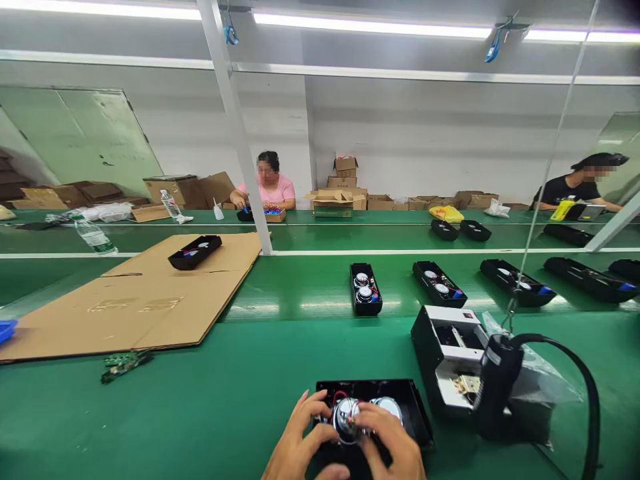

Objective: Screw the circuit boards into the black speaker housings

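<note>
Left hand [300, 433] and right hand [390, 443], grip closed on a chrome speaker [343, 415] in a black housing [411, 413]; fingers hiding its middle, housing's near edge cut off.

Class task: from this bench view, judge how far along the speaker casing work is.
Done: black casings up the green belt hold paired speakers. In hand: left hand and right hand grip a speaker in another casing. Left: a green circuit board lies loose nearby.

Two hands [300, 433], two silver speaker drivers [346, 419]
</note>
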Demonstrator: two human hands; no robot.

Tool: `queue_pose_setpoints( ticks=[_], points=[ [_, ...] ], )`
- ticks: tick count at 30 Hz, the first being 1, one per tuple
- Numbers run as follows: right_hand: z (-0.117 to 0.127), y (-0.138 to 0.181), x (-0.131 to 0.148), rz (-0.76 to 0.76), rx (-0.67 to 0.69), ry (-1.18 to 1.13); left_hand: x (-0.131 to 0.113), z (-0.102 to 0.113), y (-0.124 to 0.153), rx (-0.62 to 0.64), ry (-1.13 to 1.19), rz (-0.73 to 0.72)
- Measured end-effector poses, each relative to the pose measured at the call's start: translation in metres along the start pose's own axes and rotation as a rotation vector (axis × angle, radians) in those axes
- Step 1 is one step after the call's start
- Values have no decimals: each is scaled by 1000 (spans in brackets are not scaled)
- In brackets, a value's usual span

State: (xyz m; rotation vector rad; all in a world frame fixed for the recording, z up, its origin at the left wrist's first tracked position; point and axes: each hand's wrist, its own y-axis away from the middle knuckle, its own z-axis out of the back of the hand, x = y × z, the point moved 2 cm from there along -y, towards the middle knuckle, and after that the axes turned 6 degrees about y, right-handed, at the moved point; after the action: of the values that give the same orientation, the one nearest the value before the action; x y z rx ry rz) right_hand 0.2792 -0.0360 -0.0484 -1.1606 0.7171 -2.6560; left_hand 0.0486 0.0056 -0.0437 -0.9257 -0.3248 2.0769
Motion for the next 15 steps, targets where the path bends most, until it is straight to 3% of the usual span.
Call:
queue_pose_setpoints(
  ticks=[2,4,6,9,12,15],
  points=[
    [5,-13,-12,-205,-26,-156,0,6,-2,-23,10,-20],
    [15,-24,-19,-264,-9,-221,3,8,-1,-38,6,-14],
    [27,-31,-14,-58,89,-135,6,5,2,-37,2,-7],
    [38,-32,2,355,259,199,10,-6,7,-61,-27,-16],
    [36,-31,11,432,337,438,13,-25,8,-86,-91,-28],
    [25,-29,14,428,441,503,19,-49,5,15,-155,2]
  ],
)
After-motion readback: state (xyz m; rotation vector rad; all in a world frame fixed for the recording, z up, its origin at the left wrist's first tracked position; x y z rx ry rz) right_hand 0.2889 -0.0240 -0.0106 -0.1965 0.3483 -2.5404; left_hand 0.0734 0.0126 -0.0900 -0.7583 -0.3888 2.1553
